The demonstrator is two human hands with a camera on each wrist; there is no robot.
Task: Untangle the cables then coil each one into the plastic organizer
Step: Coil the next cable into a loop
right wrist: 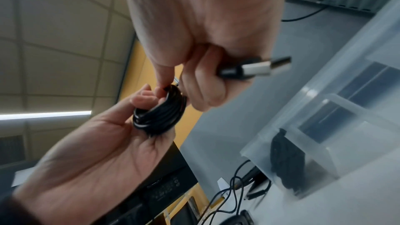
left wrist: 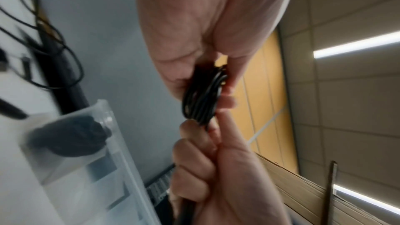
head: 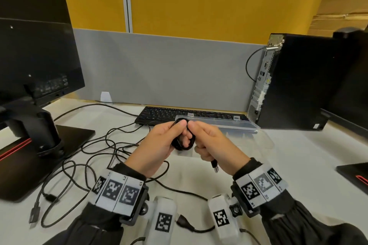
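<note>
A black cable wound into a small coil [head: 183, 137] hangs above the desk between both hands. My left hand [head: 169, 135] grips the coil, thumb on top and fingers through the loop; the same coil [left wrist: 203, 97] shows in the left wrist view. My right hand [head: 201, 137] pinches the coil's right side with thumb and forefinger, and its curled fingers hold the cable's free end. The USB plug [right wrist: 255, 69] sticks out of that fist. Just behind the hands lies the clear plastic organizer [head: 247, 127], with another coiled black cable [right wrist: 285, 158] in one compartment.
Several loose black cables [head: 95, 155] sprawl tangled on the white desk, left of and below the hands. A keyboard [head: 159, 115] lies behind the organizer. A monitor on its stand [head: 39, 85] fills the left, and a computer tower [head: 298, 85] stands at the right.
</note>
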